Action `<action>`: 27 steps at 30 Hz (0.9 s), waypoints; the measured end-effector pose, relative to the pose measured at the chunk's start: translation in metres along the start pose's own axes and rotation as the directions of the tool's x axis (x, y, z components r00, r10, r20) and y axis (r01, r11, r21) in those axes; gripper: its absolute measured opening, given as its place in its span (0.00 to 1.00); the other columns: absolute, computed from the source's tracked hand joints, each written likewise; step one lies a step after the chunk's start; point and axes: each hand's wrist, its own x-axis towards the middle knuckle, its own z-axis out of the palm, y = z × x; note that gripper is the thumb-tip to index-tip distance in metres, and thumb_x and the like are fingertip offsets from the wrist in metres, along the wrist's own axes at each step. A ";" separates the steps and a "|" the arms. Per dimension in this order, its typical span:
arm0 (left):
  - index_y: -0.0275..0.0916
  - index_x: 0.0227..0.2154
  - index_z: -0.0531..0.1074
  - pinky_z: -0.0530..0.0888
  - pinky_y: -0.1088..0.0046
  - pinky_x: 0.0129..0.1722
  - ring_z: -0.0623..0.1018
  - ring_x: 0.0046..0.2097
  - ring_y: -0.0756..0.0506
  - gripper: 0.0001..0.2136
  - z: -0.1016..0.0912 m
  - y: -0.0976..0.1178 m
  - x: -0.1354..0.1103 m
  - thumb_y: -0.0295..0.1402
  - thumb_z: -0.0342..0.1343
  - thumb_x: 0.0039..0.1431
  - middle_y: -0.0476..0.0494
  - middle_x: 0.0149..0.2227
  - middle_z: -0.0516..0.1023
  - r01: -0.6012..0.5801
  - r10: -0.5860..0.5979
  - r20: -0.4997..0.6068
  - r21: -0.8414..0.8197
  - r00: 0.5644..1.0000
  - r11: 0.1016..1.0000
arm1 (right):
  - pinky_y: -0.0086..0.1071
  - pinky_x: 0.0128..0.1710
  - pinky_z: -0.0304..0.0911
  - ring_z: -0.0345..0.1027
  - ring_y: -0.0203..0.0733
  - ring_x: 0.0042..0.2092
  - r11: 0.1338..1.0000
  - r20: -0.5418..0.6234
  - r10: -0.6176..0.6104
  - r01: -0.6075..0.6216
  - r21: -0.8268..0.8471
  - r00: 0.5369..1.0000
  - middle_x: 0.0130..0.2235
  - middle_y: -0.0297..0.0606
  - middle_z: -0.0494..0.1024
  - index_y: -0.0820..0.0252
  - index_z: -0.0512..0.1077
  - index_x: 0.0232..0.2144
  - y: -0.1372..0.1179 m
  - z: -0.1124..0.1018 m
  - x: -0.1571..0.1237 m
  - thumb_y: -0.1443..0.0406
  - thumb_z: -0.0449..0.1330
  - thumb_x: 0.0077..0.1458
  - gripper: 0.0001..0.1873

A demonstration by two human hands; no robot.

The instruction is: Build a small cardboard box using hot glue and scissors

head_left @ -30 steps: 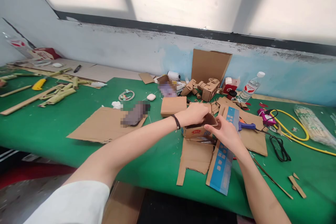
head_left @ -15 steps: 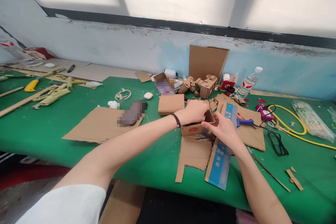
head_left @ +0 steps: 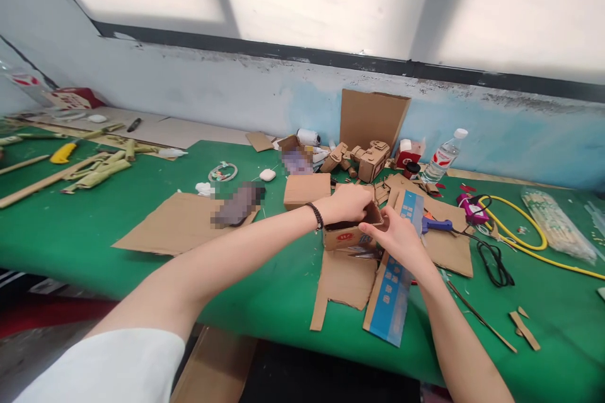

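A small open cardboard box (head_left: pixel 347 236) with a red mark on its front stands on the green table (head_left: pixel 118 227). My left hand (head_left: pixel 347 201), with a black band at the wrist, is closed over the box's top left edge. Fingers of my right hand (head_left: pixel 397 236) pinch the box's right wall. Under and in front of the box lie a cut brown cardboard sheet (head_left: pixel 343 283) and a blue-printed cardboard strip (head_left: pixel 394 280).
A closed brown box (head_left: pixel 307 191), a cardboard model (head_left: pixel 371 160), a water bottle (head_left: pixel 442 164) and an upright cardboard sheet (head_left: pixel 373 116) stand behind. A glue gun (head_left: pixel 439 225), black cable (head_left: pixel 494 261) and yellow hose (head_left: pixel 529 227) lie right. Flat cardboard (head_left: pixel 174 227) and bamboo pieces (head_left: pixel 99 170) lie left.
Both hands stay on the small box and shift slightly; the right fingers slide along its right wall. The view wobbles a little.
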 end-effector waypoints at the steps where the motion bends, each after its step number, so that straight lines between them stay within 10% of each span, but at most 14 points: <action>1: 0.42 0.49 0.90 0.82 0.67 0.45 0.91 0.49 0.36 0.13 -0.001 -0.003 -0.001 0.33 0.64 0.68 0.34 0.49 0.92 -0.007 0.007 0.004 -0.012 1.000 1.000 | 0.35 0.37 0.58 0.80 0.55 0.41 1.000 0.002 0.000 0.000 0.008 1.000 0.37 0.37 0.86 0.48 0.66 0.37 0.001 0.000 0.000 0.35 0.66 0.62 0.28; 27: 0.39 0.52 0.87 0.82 0.66 0.52 0.91 0.53 0.37 0.15 0.005 -0.023 -0.013 0.28 0.57 0.72 0.33 0.52 0.92 -0.051 0.050 -0.013 -0.104 0.999 0.993 | 0.37 0.40 0.65 0.85 0.58 0.47 0.999 0.019 0.018 -0.019 0.032 1.000 0.42 0.40 0.89 0.48 0.69 0.40 -0.002 -0.004 -0.002 0.36 0.68 0.62 0.27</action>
